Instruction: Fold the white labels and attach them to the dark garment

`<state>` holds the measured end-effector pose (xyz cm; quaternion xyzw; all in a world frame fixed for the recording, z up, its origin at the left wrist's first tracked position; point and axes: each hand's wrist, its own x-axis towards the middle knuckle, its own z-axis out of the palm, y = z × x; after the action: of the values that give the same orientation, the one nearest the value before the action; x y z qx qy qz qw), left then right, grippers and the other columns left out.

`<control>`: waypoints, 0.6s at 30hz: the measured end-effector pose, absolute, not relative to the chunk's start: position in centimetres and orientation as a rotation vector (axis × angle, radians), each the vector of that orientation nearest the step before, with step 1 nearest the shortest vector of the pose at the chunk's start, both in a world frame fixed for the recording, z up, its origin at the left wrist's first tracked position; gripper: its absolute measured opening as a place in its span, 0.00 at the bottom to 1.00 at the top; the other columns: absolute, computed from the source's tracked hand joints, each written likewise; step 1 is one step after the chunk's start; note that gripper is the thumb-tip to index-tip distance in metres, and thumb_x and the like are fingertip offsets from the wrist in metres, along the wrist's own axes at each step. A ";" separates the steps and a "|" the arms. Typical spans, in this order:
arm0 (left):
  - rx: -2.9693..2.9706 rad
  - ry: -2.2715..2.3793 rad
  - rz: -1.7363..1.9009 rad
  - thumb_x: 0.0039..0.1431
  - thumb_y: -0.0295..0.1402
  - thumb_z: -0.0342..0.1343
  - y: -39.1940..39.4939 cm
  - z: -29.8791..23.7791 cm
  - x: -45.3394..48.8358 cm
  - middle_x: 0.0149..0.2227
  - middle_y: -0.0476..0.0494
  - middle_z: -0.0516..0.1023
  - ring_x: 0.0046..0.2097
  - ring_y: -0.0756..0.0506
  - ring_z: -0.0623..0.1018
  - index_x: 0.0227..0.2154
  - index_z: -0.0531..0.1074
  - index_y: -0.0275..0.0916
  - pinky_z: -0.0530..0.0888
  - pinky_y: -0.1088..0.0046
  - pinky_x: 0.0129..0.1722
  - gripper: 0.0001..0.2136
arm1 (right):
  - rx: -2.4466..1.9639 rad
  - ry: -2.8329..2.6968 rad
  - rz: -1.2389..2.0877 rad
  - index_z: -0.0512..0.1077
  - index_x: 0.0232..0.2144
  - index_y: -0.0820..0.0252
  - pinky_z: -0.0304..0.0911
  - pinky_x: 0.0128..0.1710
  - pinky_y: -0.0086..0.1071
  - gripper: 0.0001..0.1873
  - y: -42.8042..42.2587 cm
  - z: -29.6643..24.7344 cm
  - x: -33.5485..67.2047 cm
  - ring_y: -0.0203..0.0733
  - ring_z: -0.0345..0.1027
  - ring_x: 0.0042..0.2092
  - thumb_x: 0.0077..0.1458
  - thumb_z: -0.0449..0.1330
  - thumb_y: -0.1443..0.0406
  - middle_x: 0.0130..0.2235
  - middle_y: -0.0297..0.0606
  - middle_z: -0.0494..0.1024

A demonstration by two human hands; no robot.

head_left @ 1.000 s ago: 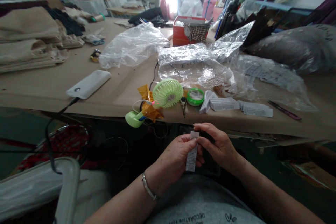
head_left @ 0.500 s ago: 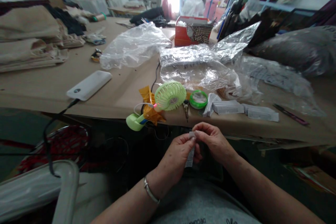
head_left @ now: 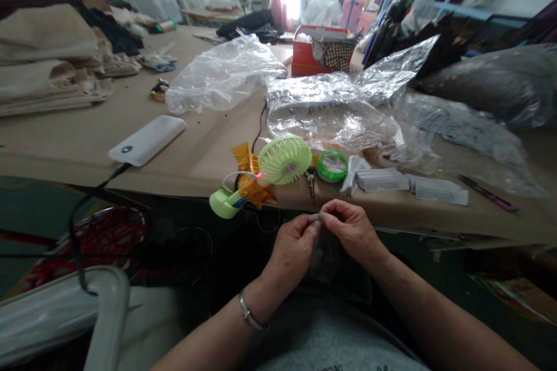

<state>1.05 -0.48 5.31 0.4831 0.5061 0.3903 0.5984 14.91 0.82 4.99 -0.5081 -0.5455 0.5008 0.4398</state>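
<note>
Below the table's front edge, my left hand [head_left: 290, 252] and my right hand [head_left: 351, 229] meet fingertip to fingertip over my lap. Both pinch the top of a narrow white label strip [head_left: 314, 218], which shows edge-on and blurred, its lower part hard to make out. My left wrist wears a silver bracelet [head_left: 249, 313]. Just above the hands, on the table edge, stand a small green fan [head_left: 284, 159] with orange tape at its base, a green tape roll [head_left: 332, 165] and stacks of white labels [head_left: 383, 180].
A white power bank [head_left: 147, 139] with a black cable lies at the left. Crumpled clear plastic bags [head_left: 331, 110] cover the table's middle and right. Folded beige cloth [head_left: 47, 64] is stacked far left, a red box [head_left: 319, 49] at the back, a dark tool [head_left: 489, 193] at the right.
Both hands have risen a little toward the table edge. The label strip, earlier hanging flat and readable, has turned edge-on and is now mostly hidden between the fingers.
</note>
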 end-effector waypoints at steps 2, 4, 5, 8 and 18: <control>1.233 1.239 0.947 0.54 0.32 0.54 -0.1 5.2 0.8 0.28 0.47 0.77 0.32 0.48 0.73 0.30 0.76 0.37 0.68 0.76 0.33 0.07 | -1.290 -1.408 1.161 0.70 0.24 0.61 0.58 0.25 0.25 0.09 1.0 5.0 14.8 0.32 0.60 0.24 0.49 0.59 0.61 0.22 0.30 0.68; 1.328 1.283 0.981 0.54 0.32 0.53 0.2 5.0 0.6 0.28 0.47 0.77 0.32 0.48 0.74 0.30 0.76 0.37 0.69 0.76 0.33 0.08 | -1.314 -1.438 1.104 0.70 0.24 0.62 0.57 0.25 0.25 0.09 1.1 5.0 14.7 0.32 0.60 0.25 0.49 0.58 0.61 0.22 0.31 0.68; 1.368 1.299 0.996 0.55 0.32 0.53 0.4 5.0 0.5 0.28 0.48 0.77 0.31 0.48 0.74 0.30 0.76 0.38 0.69 0.76 0.33 0.08 | -1.317 -1.445 1.088 0.70 0.24 0.62 0.57 0.25 0.25 0.09 1.2 5.0 14.7 0.33 0.60 0.25 0.50 0.58 0.61 0.22 0.31 0.68; 1.482 1.343 1.029 0.56 0.32 0.52 0.7 5.1 0.4 0.27 0.49 0.77 0.30 0.49 0.74 0.29 0.75 0.38 0.68 0.77 0.32 0.08 | -1.314 -1.472 1.047 0.70 0.25 0.62 0.57 0.25 0.25 0.09 1.4 4.9 14.7 0.33 0.60 0.26 0.51 0.57 0.61 0.23 0.31 0.68; 1.570 1.377 1.075 0.57 0.30 0.51 1.1 5.1 0.5 0.25 0.51 0.76 0.28 0.51 0.73 0.27 0.74 0.38 0.67 0.79 0.30 0.08 | -1.294 -1.539 0.936 0.71 0.27 0.60 0.60 0.29 0.26 0.08 1.7 4.4 14.6 0.35 0.63 0.28 0.54 0.57 0.62 0.25 0.33 0.71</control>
<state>0.52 1.12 5.12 0.6165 0.5408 0.4222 0.3863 14.62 1.74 4.36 -0.5223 -0.6211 0.3777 0.4458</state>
